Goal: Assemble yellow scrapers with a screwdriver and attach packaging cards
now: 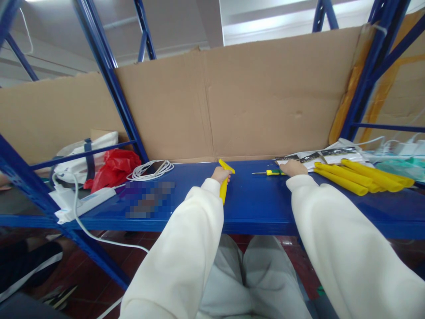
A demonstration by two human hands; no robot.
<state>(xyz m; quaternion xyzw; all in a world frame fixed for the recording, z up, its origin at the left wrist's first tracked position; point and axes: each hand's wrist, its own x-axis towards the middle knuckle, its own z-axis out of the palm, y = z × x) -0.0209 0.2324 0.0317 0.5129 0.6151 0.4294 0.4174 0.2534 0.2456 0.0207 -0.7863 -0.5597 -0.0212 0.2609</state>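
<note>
My left hand (220, 175) is closed around a yellow plastic piece (223, 193), which stands tilted over the blue shelf with a slanted crosspiece at its top. The fist hides its middle. To the right, my right hand (294, 168) is closed at the handle end of a screwdriver (272, 173) with a yellow and green handle. Its thin shaft points left, low over the shelf or on it; I cannot tell which. Several yellow tubes (353, 179) lie side by side just right of that hand. Black-and-white printed packets (341, 155) lie behind them.
The blue shelf (255, 204) is backed by a cardboard panel (265, 97) between blue metal posts (124, 102). On the left are a coiled white cable (151, 170), a red plastic bag (116, 168) and a white power strip (88, 204). Another person's leg (29, 270) shows at lower left.
</note>
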